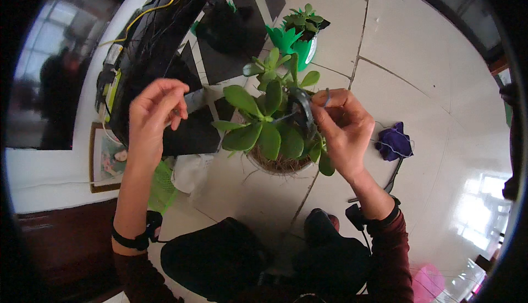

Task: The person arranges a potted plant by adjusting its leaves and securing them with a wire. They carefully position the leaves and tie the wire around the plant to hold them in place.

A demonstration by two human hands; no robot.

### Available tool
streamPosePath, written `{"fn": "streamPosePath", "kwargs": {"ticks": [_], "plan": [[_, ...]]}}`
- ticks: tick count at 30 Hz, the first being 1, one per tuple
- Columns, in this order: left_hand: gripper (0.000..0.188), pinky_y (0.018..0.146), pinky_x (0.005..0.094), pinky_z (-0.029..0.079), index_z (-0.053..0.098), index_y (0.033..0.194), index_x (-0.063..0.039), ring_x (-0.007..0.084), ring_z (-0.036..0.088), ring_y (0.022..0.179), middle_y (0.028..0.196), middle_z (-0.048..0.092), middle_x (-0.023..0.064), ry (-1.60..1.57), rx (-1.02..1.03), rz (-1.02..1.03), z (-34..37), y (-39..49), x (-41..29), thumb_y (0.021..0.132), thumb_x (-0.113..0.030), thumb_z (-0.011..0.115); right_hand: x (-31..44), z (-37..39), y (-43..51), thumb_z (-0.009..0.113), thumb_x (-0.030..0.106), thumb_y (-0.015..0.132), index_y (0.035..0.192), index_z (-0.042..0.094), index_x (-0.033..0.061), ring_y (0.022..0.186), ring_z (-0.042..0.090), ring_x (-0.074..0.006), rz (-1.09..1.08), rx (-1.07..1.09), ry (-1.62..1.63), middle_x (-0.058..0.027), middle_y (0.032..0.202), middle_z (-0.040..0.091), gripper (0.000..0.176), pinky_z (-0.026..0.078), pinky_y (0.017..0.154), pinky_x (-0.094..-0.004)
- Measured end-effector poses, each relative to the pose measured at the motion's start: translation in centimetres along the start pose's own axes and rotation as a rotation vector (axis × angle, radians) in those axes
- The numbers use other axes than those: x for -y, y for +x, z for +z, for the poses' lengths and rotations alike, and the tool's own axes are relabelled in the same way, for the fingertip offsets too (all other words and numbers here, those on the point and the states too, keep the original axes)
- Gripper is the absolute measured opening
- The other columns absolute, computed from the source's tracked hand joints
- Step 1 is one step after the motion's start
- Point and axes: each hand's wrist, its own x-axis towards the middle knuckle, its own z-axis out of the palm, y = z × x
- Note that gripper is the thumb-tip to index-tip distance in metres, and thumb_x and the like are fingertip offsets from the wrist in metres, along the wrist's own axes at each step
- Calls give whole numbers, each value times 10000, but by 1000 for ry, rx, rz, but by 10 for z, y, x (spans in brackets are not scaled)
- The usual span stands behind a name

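A potted succulent with thick green leaves stands on the tiled floor before me, in a round pot with dry, stringy matter over its soil. At the plant's right side my right hand pinches a dark curved strip between thumb and fingers; what it is made of I cannot tell. A thin grey cord shows at these fingertips. My left hand is raised to the left of the leaves, its fingers curled and the thumb near the index finger. Whether it pinches something thin is not clear.
A smaller succulent in a green-and-white pot stands beyond the large one. At right lies a purple cloth bundle with cord. A black cabinet with cables, a framed picture, a white bag and green netting are at left.
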Motion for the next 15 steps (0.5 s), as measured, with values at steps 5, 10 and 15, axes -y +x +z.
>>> {"fn": "streamPosePath", "kwargs": {"ticks": [5, 10, 15], "plan": [[196, 603, 232, 470, 697, 1077, -56, 97, 644, 774, 860, 669, 23, -118, 86, -452, 4, -17, 72, 959, -183, 606, 0, 2, 4, 660, -69, 898, 901, 552, -19, 840, 655, -79, -2, 43, -40, -51, 949, 699, 120, 544, 757, -245], [255, 746, 328, 553, 652, 1161, -20, 164, 672, 906, 1088, 692, 69, -464, 395, -416, 45, -7, 124, 978, -195, 621, 9, -2, 4, 621, -66, 937, 955, 563, -26, 871, 691, -133, 0, 95, -136, -66, 1027, 668, 73, 555, 779, -255], [312, 865, 358, 563, 605, 1239, -31, 199, 673, 1047, 1197, 677, 83, -829, 426, -332, 81, -11, 126, 993, -224, 604, 17, 0, 6, 591, -61, 949, 950, 558, -37, 920, 742, -248, 56, 122, -234, -100, 1027, 657, 40, 602, 827, -318]]}}
